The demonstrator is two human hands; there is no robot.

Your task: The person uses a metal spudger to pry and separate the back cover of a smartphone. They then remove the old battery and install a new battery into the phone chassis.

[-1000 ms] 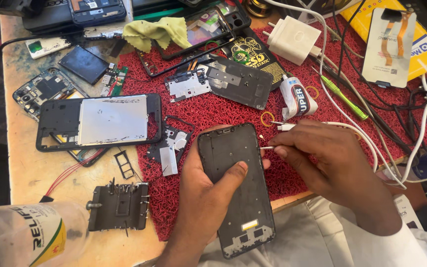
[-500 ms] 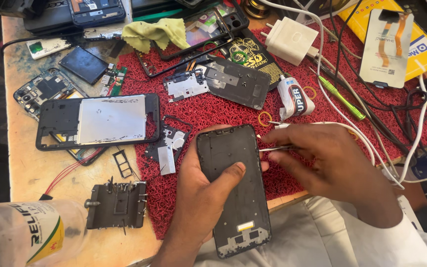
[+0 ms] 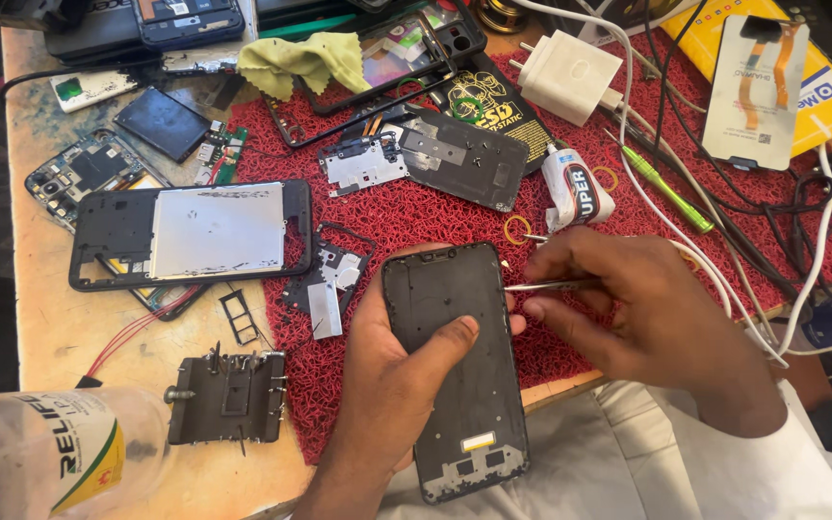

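Observation:
My left hand [image 3: 392, 385] grips a black phone frame [image 3: 455, 366] upright over the table's front edge, thumb laid across its face. My right hand [image 3: 647, 313] pinches thin metal tweezers [image 3: 536, 285] whose tip touches the frame's right edge near the top. Both hands sit over a red textured mat [image 3: 406, 212].
A second phone frame with a silver plate [image 3: 195, 231] lies to the left. Circuit boards [image 3: 89, 173], a metal shield [image 3: 459, 164], a black holder block [image 3: 225, 397], a glue tube [image 3: 575, 188], a white charger [image 3: 565, 72], cables [image 3: 724, 193], a yellow-green cloth [image 3: 305, 60] and a clear bottle [image 3: 50, 453] crowd the table.
The view shifted slightly. My right hand keeps the tweezers at the frame's right edge; the frame stays held in my left hand.

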